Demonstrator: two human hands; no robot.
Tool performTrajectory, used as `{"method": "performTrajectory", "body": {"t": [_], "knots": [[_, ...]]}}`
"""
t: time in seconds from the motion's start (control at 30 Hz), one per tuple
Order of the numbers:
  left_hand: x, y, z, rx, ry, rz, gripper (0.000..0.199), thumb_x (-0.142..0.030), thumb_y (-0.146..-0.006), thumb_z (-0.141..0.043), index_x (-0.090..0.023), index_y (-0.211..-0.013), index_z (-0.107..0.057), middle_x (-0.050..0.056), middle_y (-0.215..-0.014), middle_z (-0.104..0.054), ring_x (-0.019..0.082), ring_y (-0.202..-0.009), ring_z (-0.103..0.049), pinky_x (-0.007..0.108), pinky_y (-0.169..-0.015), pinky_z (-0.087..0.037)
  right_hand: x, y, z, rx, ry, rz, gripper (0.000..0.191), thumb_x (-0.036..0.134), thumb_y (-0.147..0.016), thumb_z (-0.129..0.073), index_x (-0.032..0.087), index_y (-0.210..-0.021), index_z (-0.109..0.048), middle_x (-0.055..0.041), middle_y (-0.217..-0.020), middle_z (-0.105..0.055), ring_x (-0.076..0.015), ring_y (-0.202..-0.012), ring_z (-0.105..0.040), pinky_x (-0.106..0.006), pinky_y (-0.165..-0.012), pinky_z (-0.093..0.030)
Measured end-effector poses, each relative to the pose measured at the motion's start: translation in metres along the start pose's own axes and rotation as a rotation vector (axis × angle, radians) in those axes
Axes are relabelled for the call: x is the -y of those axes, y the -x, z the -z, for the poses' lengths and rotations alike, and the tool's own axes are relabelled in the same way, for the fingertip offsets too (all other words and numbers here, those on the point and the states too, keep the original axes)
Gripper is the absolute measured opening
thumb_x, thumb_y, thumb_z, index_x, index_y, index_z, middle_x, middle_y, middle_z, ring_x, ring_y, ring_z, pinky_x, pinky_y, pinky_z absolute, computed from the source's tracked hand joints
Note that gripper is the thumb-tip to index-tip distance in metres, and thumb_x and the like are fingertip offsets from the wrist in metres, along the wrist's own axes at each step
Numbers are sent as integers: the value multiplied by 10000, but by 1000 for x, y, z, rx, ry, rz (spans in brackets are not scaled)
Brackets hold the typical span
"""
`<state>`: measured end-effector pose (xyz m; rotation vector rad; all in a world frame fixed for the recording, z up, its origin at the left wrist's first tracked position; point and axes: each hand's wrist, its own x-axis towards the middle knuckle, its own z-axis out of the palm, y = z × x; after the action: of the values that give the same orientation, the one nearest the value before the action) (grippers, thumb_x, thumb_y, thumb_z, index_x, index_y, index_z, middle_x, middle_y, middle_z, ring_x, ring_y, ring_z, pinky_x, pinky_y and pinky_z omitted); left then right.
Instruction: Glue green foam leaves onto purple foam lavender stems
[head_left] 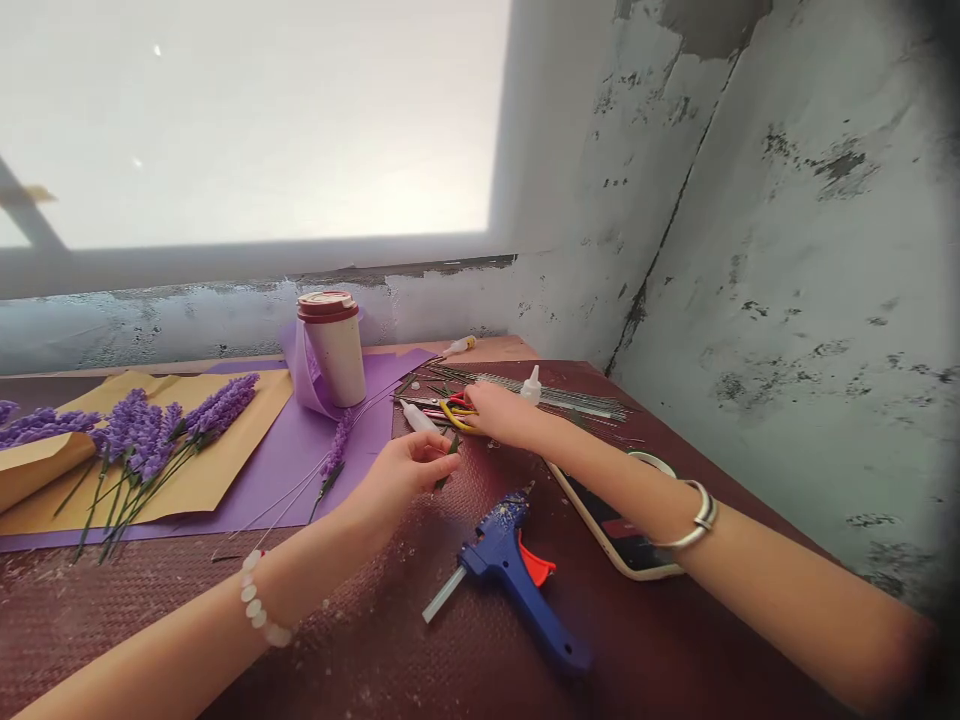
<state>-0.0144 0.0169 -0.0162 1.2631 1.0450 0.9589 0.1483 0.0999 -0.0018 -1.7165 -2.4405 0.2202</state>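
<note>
My left hand [415, 468] pinches a small green leaf piece [448, 462] between thumb and fingers, just above the dark red table. Farther out, my right hand [491, 410] reaches over the tools, its fingers at the red and yellow handles of a pair of pliers or scissors [459, 416]; its grip is partly hidden. Below both hands lies a blue glue gun [504, 560] with a clear glue stick in its back. Left of my left hand, a single purple flower stem [337, 447] rests on purple paper [259, 470].
Purple flowers [142, 430] lie on tan paper [247, 440] at left. A lidded cup [337, 350] stands behind. Thin wires [585, 402], a white bottle [531, 386], a glue tube [420, 418] and a phone [615, 530] surround my right arm. Walls bound the table's back and right.
</note>
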Motion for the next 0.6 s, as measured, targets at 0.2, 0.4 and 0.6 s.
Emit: {"method": "performTrajectory", "body": {"t": [0.2, 0.4, 0.6], "knots": [[4, -2, 3, -15, 87, 10, 280, -293, -590, -795, -163, -730, -589, -25, -662, -569, 78, -591, -503, 205, -550, -370, 1, -24, -3, 147, 108, -30, 321, 311, -897, -567, 160, -1180, -560, -94, -1189, -584, -211, -991, -605, -410, -824, -514], [1, 2, 1, -38, 106, 18, 291, -292, -594, -802, -155, -658, -554, -2, -655, -605, 106, -631, -572, 204, -534, -392, -2, -30, -3, 180, 107, -105, 331, 314, -899, -563, 164, -1194, -549, -89, -1192, -582, -212, -988, -606, -419, -819, -516], [-6, -1, 6, -25, 97, -29, 265, -314, -625, -773, -162, -702, -570, 17, -687, -660, 99, -614, -561, 199, -530, -387, 0, -33, -6, 180, 46, -160, 317, 316, -895, -568, 160, -1171, -566, -86, -1179, -589, -215, -986, -608, -405, -817, -517]]}}
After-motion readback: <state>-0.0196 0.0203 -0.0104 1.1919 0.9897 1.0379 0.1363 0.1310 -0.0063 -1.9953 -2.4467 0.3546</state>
